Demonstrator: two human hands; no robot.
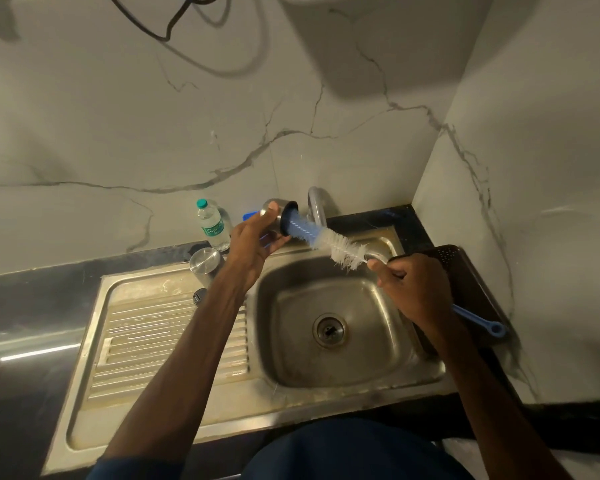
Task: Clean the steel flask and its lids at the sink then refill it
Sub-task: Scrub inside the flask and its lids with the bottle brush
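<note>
While the left hand grips a steel cup-shaped piece with a black rim, thumb on top and fingers curled underneath, the piece lies on its side above the far edge of the sink, mouth facing right. Can't tell whether it's the flask body or a lid cup (only the short steel end and the black mouth show).

Right hand is fisted tight around the handle of a bottle brush, over the right side of the basin. Brush runs on a diagonal: blue foam tip sits inside the black mouth, white bristles are outside it, between the two hands. Blue handle end with a hanging loop sticks out near-right, past the wrist.

Steel cylinder stands upright at the far end of the drainboard, just left of the left wrist. Small round cap lies on the drainboard just nearer than the cylinder.

Plastic water bottle with a green cap stands on the dark counter against the marble wall, behind the cylinder. Curved tap rises just behind the held piece. Dark perforated tray sits right of the sink, partly under the right hand. No water seen in the basin; drain is uncovered.
</note>
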